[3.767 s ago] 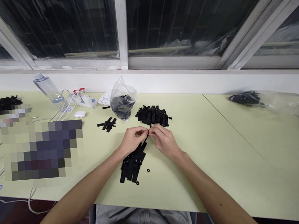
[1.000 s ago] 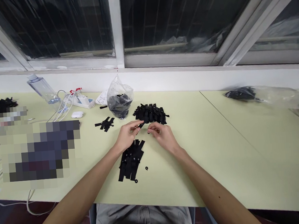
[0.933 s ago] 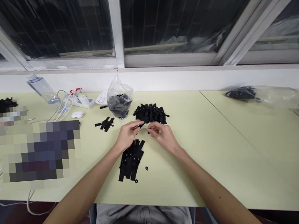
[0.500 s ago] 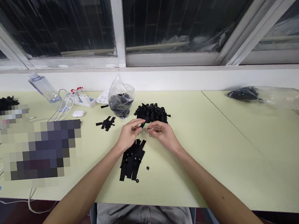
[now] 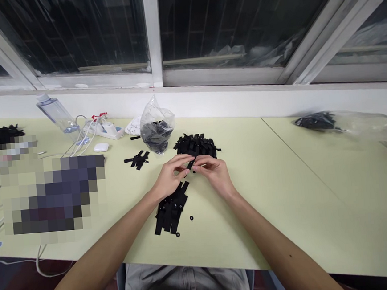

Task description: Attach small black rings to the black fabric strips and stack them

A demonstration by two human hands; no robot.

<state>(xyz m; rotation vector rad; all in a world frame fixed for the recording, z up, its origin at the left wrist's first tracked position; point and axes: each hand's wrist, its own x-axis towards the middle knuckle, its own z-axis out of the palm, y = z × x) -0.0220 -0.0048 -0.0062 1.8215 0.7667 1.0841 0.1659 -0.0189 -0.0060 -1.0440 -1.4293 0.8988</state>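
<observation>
1. Your left hand (image 5: pixel 171 179) and right hand (image 5: pixel 215 174) meet above the pale green table (image 5: pixel 284 187), fingertips pinched together on one short black fabric strip (image 5: pixel 190 165).
2. The strip sits between the two hands, tilted, just on the near side of the far heap of loose black strips (image 5: pixel 196 145).
3. Directly below your left wrist lies the near fanned stack of black strips (image 5: pixel 170 208), with two small black round studs (image 5: pixel 191 218) beside it on its right.
4. Your fingers cover most of the strip; whether a stud is on it cannot be made out.
5. To the far left of your hands stands a clear plastic bag of dark parts (image 5: pixel 157 130), its contents indistinct.
</observation>
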